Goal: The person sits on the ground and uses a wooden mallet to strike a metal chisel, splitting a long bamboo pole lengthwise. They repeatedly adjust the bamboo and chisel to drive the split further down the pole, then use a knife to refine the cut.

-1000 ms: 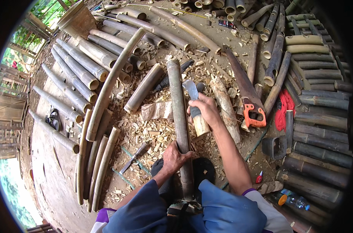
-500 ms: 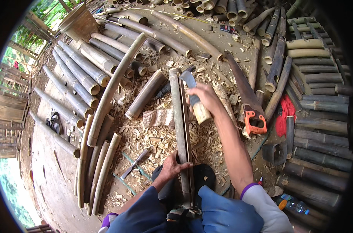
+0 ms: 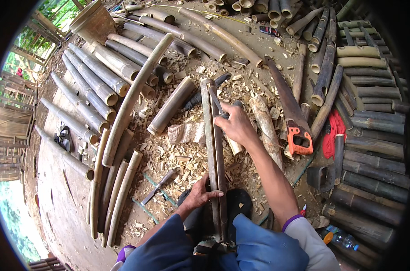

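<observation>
A slotted bamboo pole (image 3: 209, 135) stretches away from me between my knees, a narrow gap running along its length. My left hand (image 3: 200, 193) is closed round its near part, thumb across the top. In my right hand (image 3: 236, 123) is a chopping blade (image 3: 215, 101) with a thick pale wooden handle. Its metal edge rests at the slot near the pole's far end; the fingers partly hide it. Beside the pole lie a short bamboo piece (image 3: 172, 106) and a rough wood block (image 3: 187, 133), among scattered chips.
A handsaw (image 3: 299, 141) with an orange grip lies to the right, near a red cloth (image 3: 334, 133). A chisel (image 3: 159, 186) rests at the left. Cut bamboo poles (image 3: 96, 86) spread over the left side, and more bamboo (image 3: 372, 162) is stacked at the right.
My right hand has come down and turned, bringing the blade from above the pole's far end onto its slot. The left hand keeps its hold, and the view has shifted slightly.
</observation>
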Demonstrator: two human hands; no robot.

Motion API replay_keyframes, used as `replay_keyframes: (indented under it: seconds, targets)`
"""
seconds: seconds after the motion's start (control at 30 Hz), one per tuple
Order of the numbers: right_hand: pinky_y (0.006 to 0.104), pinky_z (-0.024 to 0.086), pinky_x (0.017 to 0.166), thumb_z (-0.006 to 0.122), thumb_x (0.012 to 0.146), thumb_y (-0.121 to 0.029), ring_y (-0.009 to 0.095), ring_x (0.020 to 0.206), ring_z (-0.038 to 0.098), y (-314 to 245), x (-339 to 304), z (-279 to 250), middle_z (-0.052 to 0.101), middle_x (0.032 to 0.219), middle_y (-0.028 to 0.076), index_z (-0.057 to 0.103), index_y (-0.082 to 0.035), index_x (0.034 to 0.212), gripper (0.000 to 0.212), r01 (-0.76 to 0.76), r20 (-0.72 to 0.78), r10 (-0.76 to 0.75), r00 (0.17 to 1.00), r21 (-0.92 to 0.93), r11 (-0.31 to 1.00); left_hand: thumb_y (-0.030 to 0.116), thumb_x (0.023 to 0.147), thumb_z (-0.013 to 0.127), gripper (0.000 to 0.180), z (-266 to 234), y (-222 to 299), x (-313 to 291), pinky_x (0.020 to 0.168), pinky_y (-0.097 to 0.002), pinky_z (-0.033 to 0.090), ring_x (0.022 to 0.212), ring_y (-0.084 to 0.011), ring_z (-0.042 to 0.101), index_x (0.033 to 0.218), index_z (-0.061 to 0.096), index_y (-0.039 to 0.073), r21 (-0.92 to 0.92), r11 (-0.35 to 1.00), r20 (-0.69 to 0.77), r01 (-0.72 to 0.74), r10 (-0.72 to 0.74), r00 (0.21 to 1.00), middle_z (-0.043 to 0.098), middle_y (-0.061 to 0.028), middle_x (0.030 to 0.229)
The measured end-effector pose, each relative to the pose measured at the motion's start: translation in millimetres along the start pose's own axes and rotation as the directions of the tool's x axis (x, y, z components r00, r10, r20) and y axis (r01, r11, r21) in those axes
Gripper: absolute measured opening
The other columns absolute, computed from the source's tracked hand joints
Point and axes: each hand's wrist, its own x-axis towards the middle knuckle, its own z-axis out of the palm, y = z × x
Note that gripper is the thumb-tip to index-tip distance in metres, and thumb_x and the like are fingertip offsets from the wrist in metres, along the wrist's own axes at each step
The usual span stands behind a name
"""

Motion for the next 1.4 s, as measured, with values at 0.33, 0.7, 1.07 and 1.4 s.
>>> replay_keyframes:
  seconds: [0.33, 0.7, 1.07, 1.4]
  targets:
    - [0.0360, 0.058, 0.067, 0.073, 0.086, -0.020, 0.020, 0.070, 0.070, -13.4, 33.9, -22.6, 0.074, 0.086, 0.020, 0.064, 0.002, 0.141, 0.060, -0.150, 0.092, 0.152, 0.984, -0.026, 0.988, 0.038, 0.083, 0.090, 0.085, 0.7, 35.9, -1.9, 0.107, -0.0439, 0.049, 0.120, -0.0312, 0.065, 0.144, 0.048, -0.003, 0.321, 0.942, 0.005, 0.094, -0.101, 0.995, 0.068, -0.0215, 0.126]
    - [0.0370, 0.058, 0.076, 0.073, 0.087, -0.017, 0.019, 0.072, 0.069, 14.7, 11.6, -6.6, 0.076, 0.093, 0.015, 0.078, -0.008, 0.122, 0.037, -0.017, 0.017, 0.017, 1.000, -0.024, 1.000, 0.040, 0.080, 0.091, 0.087, 4.3, 32.2, 0.3, 0.105, -0.0455, 0.050, 0.120, -0.0375, 0.066, 0.145, 0.050, 0.000, 0.255, 0.964, -0.014, 0.081, -0.080, 0.997, 0.069, -0.0249, 0.125]
    - [0.0406, 0.059, 0.062, 0.062, 0.093, -0.016, 0.020, 0.070, 0.067, -15.9, 18.4, 28.4, 0.067, 0.092, 0.015, 0.063, 0.004, 0.129, 0.041, -0.220, -0.017, 0.249, 0.968, 0.413, 0.884, 0.041, 0.082, 0.090, 0.084, 6.0, 26.5, -6.0, 0.099, -0.0471, 0.052, 0.112, -0.0412, 0.066, 0.140, 0.048, -0.002, 0.278, 0.959, -0.070, 0.050, -0.032, 0.997, 0.068, -0.0278, 0.118]
    - [0.0329, 0.059, 0.050, 0.063, 0.096, -0.010, 0.017, 0.059, 0.065, -18.4, -8.0, 10.2, 0.066, 0.086, 0.011, 0.056, 0.005, 0.134, 0.042, -0.097, 0.029, 0.097, 0.995, 0.554, 0.827, 0.043, 0.079, 0.093, 0.091, -3.8, -9.8, 10.3, 0.105, -0.0443, 0.051, 0.119, -0.0349, 0.066, 0.143, 0.051, -0.005, 0.131, 0.990, -0.082, -0.051, 0.062, 0.995, 0.069, -0.0248, 0.123]
